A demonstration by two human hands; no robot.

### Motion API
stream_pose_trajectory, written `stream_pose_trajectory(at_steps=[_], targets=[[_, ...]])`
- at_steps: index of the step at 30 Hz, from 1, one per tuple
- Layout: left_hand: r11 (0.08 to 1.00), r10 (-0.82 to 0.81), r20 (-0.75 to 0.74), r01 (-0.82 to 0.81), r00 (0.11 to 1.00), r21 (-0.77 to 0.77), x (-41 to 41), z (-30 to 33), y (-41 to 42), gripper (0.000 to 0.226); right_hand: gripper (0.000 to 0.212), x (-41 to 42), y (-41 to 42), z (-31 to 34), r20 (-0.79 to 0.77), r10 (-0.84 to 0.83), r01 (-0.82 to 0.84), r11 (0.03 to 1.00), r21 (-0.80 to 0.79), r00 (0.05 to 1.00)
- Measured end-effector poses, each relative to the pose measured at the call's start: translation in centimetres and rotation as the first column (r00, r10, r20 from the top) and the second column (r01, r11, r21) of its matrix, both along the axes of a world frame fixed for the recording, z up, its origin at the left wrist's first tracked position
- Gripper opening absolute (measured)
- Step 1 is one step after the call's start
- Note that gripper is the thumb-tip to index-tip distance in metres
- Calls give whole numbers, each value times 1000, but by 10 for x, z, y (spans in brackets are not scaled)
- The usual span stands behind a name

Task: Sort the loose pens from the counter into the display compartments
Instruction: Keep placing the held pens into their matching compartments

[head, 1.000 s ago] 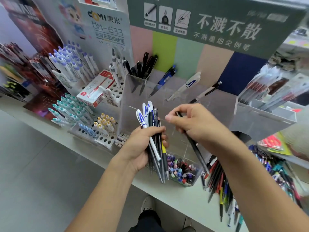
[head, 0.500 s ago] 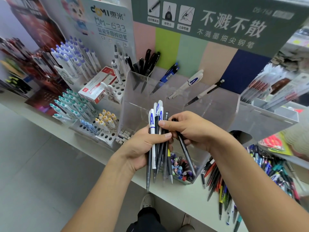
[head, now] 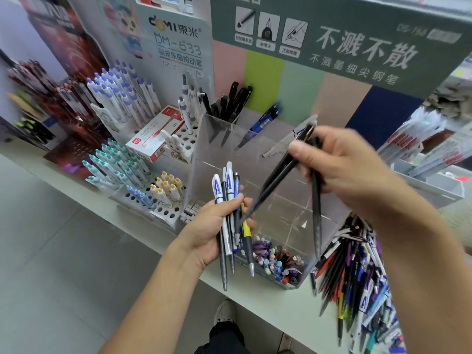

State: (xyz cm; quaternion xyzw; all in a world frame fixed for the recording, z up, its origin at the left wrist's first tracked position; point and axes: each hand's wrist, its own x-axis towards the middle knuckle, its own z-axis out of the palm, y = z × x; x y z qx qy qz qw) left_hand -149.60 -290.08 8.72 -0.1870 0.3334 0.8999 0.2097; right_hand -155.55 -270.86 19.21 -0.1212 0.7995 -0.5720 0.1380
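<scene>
Head view: left of the clear display box (head: 204, 154), racks of capped pens (head: 120, 98) stand upright, the farthest ones blurred. In front of the box's near-left corner, the left hand (head: 209, 228) grips a bundle of pens (head: 228, 215), tips down, with white-and-blue barrels on top. Above the box, the right hand (head: 342, 169) pinches two black pens (head: 278, 175) that fan apart; motion blur smears them. Right of the box, a pile of loose pens (head: 357, 277) lies on the counter (head: 268, 302), partly hidden by the right forearm and cut off at the frame's bottom.
</scene>
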Motion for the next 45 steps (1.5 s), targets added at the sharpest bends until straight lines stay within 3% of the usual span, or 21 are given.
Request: stream_pose_trajectory(at_steps=[3, 7, 9, 12, 16, 19, 25, 31, 35, 41, 45], targets=[[1000, -5, -9, 5, 1000, 25, 0, -3, -11, 11, 18, -11, -5, 39, -412, -146, 162, 987, 4, 899], [993, -27, -33, 23, 999, -119, -1, -1, -25, 12, 12, -50, -36, 61, -614, -207, 301, 952, 53, 761], [981, -6, -43, -2, 999, -192, -2, -1, -32, 15, 17, -70, -58, 60, -625, -172, 299, 949, 102, 761], [955, 2, -67, -22, 998, -297, -3, 1, -40, 2, 20, -93, -86, 54, -632, -139, 304, 939, 159, 762], [934, 14, -76, -40, 997, -356, -1, 3, -47, 17, 19, -119, -109, 42, -649, -62, 309, 911, 274, 759], [931, 33, -72, -57, 997, -360, 1, 3, -51, 19, 19, -127, -123, 36, -647, 2, 284, 898, 337, 762], [943, 74, -53, -87, 996, -321, 0, 3, -55, 13, 19, -126, -137, 42, -752, 17, 298, 912, 282, 659], [949, 96, -36, -102, 995, -297, -3, 6, -57, 18, 20, -122, -119, 7, -665, 49, 281, 882, 380, 746], [946, 114, -24, -116, 993, -302, -4, 6, -54, 28, 20, -114, -104, 8, -686, -11, 329, 883, 335, 728], [955, 148, 18, -138, 989, -263, -8, 5, -51, 7, 20, -111, -87, 32, -731, 12, 369, 858, 358, 682], [956, 133, 21, -123, 991, -268, -9, 5, -50, 9, 22, -115, -96, 32, -694, 104, 310, 841, 444, 713]])
